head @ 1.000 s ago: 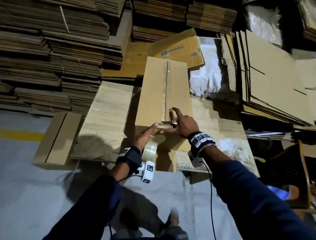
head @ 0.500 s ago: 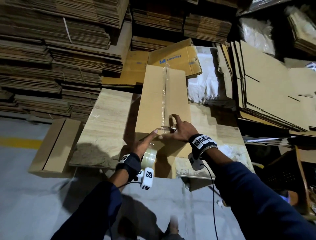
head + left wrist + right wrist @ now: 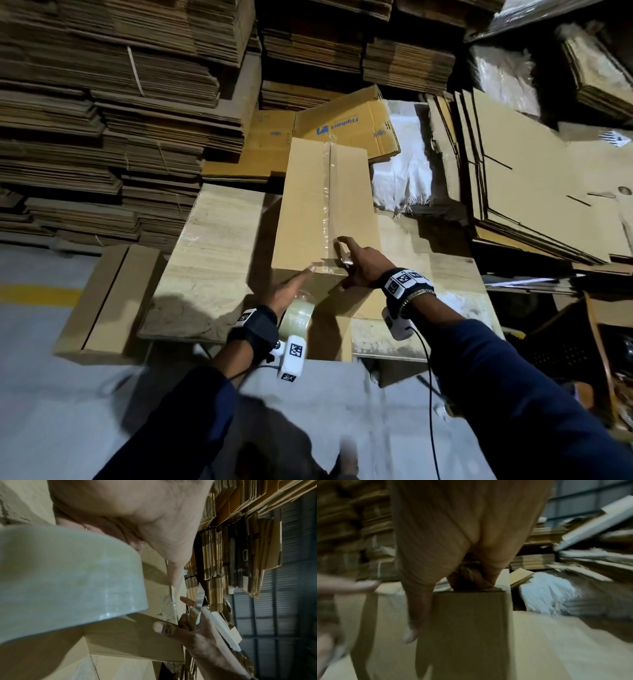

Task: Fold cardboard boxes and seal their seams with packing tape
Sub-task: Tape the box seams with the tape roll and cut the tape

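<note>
Head view: taped box on table, both hands at its near edge.

Long cardboard box [image 3: 325,212] lies on the wooden table [image 3: 212,260], clear tape strip [image 3: 327,192] along its centre seam. Left hand [image 3: 286,294] extends a finger to the near top edge, tape roll [image 3: 297,313] under its palm. Right hand [image 3: 364,267] rests at the tape's near end, holding a small metal tool, type unclear. Flat cardboard stacks [image 3: 113,113] behind; printed box [image 3: 346,126] beyond.
</note>
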{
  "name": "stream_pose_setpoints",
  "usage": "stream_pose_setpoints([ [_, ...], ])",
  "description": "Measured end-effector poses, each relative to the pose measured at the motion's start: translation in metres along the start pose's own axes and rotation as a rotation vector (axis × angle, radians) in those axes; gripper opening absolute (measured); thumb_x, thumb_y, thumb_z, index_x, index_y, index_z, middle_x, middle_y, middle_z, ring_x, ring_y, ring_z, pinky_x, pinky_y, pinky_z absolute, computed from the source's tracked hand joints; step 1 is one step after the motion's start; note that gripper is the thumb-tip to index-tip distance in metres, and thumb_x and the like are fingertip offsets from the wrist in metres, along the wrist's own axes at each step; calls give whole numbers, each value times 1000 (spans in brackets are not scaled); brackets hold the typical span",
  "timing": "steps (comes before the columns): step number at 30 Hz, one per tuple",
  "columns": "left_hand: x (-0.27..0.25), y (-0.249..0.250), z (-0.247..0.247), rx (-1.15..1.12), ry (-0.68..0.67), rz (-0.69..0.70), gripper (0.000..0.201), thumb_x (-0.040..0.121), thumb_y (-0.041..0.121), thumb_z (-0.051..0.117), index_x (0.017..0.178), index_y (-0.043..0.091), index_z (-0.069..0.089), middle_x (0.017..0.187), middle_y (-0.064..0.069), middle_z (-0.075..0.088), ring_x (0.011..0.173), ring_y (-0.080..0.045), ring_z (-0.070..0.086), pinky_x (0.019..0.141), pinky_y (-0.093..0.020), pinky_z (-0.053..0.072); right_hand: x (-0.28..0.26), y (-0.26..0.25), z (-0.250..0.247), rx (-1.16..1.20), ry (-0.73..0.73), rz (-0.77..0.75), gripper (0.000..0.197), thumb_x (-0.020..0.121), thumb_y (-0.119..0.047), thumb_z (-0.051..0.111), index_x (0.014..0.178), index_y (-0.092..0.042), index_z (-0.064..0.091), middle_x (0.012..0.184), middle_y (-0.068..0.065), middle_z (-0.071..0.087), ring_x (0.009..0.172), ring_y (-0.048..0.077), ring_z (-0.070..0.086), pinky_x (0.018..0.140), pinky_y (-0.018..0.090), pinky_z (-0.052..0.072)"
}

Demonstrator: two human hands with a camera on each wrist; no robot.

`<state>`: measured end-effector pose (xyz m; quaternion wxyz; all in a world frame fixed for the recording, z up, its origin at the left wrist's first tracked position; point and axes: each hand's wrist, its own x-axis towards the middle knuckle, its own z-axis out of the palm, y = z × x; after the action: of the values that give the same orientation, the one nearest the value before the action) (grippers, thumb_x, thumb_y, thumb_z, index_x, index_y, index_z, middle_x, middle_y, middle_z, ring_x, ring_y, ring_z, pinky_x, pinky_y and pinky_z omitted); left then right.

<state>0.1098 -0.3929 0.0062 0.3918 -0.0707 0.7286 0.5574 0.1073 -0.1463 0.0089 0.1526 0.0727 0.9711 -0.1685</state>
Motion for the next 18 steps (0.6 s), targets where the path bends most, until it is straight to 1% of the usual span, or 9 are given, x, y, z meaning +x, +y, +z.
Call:
stream_pose_setpoints([
  [2, -4, -2, -6, 77, -102, -5, 85, 80, 81, 65, 136, 17, 64, 124, -4, 68, 124, -29, 59, 115, -45, 38, -4, -1, -6, 128, 5, 36, 115, 66, -45, 96, 154, -28, 23, 120, 19, 68, 106, 41, 64, 91, 41, 52],
  [4, -8, -3, -14, 125, -128, -2, 78, 71, 78, 73, 118, 15, 73, 116, -8, 72, 115, -28, 63, 111, -46, 44, -7, 0, -8, 284, 1, 86, 104, 70, -53, 91, 150, -29, 30, 119, 8, 65, 104, 33, 64, 92, 38, 50],
  [5, -10, 0, -19, 135, -136, 41, 65, 74, 72, 76, 106, 16, 76, 114, -9, 74, 110, -28, 65, 108, -45, 47, -9, -1, -8, 340, 6, 102, 93, 73, -55, 88, 144, -30, 34, 117, 5, 66, 102, 30, 64, 91, 37, 50],
  [7, -15, 11, -28, 118, -131, 139, 40, 85, 52, 77, 92, 13, 80, 104, -12, 77, 92, -26, 68, 88, -35, 54, -11, -2, -6, 427, 47, 105, 59, 82, -49, 78, 127, -32, 43, 111, 5, 68, 98, 29, 65, 92, 40, 52],
  [9, -19, 30, -37, 108, -119, 252, 31, 88, 35, 77, 98, 6, 78, 101, -16, 78, 80, -24, 68, 69, -28, 53, -16, -6, -6, 543, 106, 133, 33, 90, -38, 67, 115, -29, 46, 109, 8, 70, 96, 26, 69, 92, 43, 56],
  [10, -18, 40, -40, 113, -102, 298, 27, 90, 30, 75, 101, 5, 77, 103, -17, 77, 79, -23, 67, 66, -26, 51, -18, -9, -8, 620, 126, 154, 26, 94, -32, 63, 113, -25, 47, 110, 9, 70, 93, 22, 70, 87, 39, 59],
  [12, -15, 62, -46, 67, -39, 384, 22, 92, 27, 75, 103, 8, 76, 106, -14, 75, 84, -23, 65, 71, -28, 50, -20, -14, -10, 687, 143, 183, 21, 100, -33, 56, 113, -22, 45, 109, 12, 71, 87, 20, 72, 80, 34, 61],
  [15, -5, 89, -54, -63, 70, 475, 22, 92, 29, 77, 108, 15, 74, 120, -3, 69, 103, -26, 66, 87, -41, 55, -17, -21, -10, 544, 122, 193, 35, 101, -55, 47, 115, -25, 36, 107, 9, 72, 89, 30, 72, 86, 44, 58],
  [18, 15, 95, -56, -117, 87, 562, 30, 91, 16, 78, 119, 15, 68, 128, -3, 68, 108, -27, 68, 79, -37, 58, -12, -27, -10, 369, 134, 219, 42, 104, -55, 46, 121, -18, 33, 113, 21, 69, 94, 36, 67, 84, 41, 51],
])
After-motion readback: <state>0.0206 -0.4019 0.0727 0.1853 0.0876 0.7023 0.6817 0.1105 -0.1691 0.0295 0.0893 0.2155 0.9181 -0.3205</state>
